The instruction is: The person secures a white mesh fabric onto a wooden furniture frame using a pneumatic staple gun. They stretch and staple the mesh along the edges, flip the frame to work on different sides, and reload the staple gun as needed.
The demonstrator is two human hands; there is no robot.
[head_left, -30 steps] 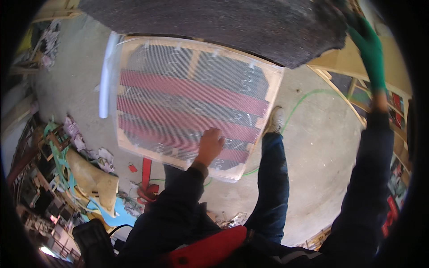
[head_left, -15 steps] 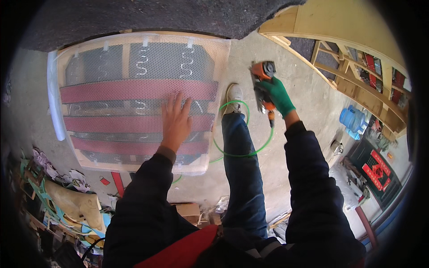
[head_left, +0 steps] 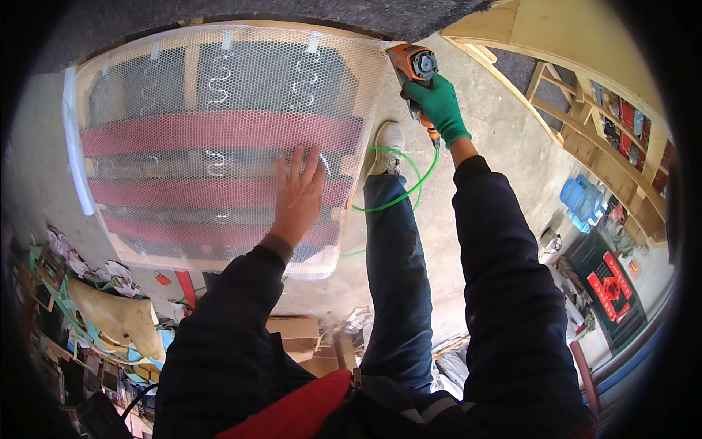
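A wooden frame (head_left: 191, 62) with red webbing straps and zigzag springs lies before me, covered by white mesh netting (head_left: 241, 102). My left hand (head_left: 296, 194), bare, presses flat with spread fingers on the mesh near the frame's right side. My right hand (head_left: 439, 106), in a green glove, grips an orange pneumatic staple gun (head_left: 411, 64) held at the frame's upper right corner. A green air hose (head_left: 398, 197) loops from the tool past my leg.
My leg and white shoe (head_left: 386, 143) stand on the concrete floor right of the frame. Wooden frames (head_left: 578, 80) stand at right, with a blue water jug (head_left: 581, 201). Foam scraps and cardboard (head_left: 117, 318) clutter the lower left. Grey fabric (head_left: 292, 14) lies above.
My right hand brought the staple gun left, up to the frame's upper right corner. My left hand slid right and down across the mesh.
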